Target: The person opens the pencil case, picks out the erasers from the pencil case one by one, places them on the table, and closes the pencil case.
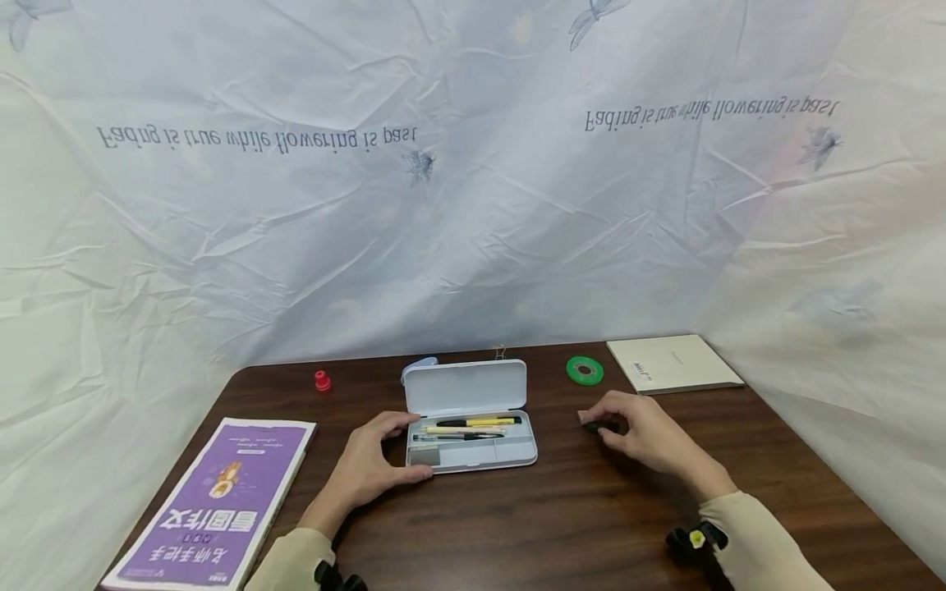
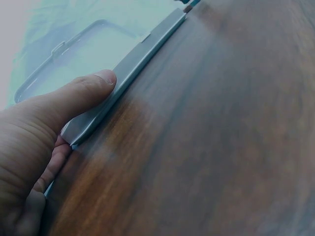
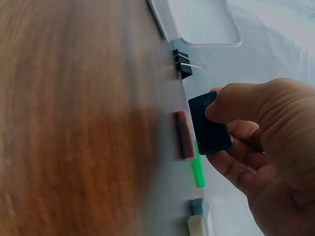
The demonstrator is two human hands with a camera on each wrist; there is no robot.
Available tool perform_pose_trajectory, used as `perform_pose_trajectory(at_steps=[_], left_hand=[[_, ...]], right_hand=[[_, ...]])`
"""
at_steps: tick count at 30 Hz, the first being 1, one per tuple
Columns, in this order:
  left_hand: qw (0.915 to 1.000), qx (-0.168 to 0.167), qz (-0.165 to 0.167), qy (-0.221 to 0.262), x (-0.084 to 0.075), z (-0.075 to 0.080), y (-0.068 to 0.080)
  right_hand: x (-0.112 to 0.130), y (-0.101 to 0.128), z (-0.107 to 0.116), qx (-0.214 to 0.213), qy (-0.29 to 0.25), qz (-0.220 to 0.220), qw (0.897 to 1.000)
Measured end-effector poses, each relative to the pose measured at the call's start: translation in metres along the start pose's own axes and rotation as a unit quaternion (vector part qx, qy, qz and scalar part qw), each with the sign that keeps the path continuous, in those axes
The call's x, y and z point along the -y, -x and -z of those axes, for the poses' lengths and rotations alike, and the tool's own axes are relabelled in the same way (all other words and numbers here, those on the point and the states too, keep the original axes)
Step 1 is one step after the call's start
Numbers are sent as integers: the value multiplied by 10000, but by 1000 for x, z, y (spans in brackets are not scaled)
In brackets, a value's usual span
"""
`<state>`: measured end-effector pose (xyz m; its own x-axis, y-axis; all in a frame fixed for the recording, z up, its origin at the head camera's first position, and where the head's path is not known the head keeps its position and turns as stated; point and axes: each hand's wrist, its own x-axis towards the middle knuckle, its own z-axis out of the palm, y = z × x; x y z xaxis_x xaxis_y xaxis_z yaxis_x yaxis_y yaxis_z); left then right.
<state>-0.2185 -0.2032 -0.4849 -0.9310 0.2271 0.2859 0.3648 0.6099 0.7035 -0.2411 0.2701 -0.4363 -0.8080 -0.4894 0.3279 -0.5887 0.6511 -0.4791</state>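
A pale blue-white pencil case point(image 1: 473, 469) lies with its lid point(image 1: 467, 387) raised. Inside are a yellow-and-black pen point(image 1: 480, 422), several other pens or pencils, and a grey block point(image 1: 424, 456) in the front left corner. My left hand point(image 1: 367, 461) grips the case's left end, its thumb point(image 2: 91, 91) on the front edge and fingers round the side. Right of the case, my right hand point(image 1: 646, 433) pinches a black eraser point(image 3: 210, 125) marked "4B" between thumb and fingers. A reddish-brown block point(image 3: 184, 135) stands just beyond the eraser in the right wrist view.
A purple book point(image 1: 214, 501) lies at the left, with a small red object point(image 1: 322, 381) behind it. Behind the case are a black binder clip point(image 3: 182, 64) and a pale blue item point(image 1: 418, 365). A green ring point(image 1: 585, 370) and a cream notebook point(image 1: 674, 363) lie at back right.
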Motion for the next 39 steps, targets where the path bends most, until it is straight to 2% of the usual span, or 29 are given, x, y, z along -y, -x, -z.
perform_pose_trajectory(at_steps=[10,18,24,31,39], left_hand=[[10000,-15,-36,-4,-1,0,-1],[10000,-50,-47,-64,0,0,0],[10000,-11,-2,-25,0,0,0],[10000,-26,-15,-44,0,0,0],[10000,-19,5,-23,0,-1,1]], right_hand=[[-4,0,-4,174,81,134,9997],[-4,0,2,779,-364,-174,9961],[-2,-1,4,967,-342,-273,9944],[0,0,7,879,-216,-271,9955],[10,-3,6,189,-248,-213,9993]])
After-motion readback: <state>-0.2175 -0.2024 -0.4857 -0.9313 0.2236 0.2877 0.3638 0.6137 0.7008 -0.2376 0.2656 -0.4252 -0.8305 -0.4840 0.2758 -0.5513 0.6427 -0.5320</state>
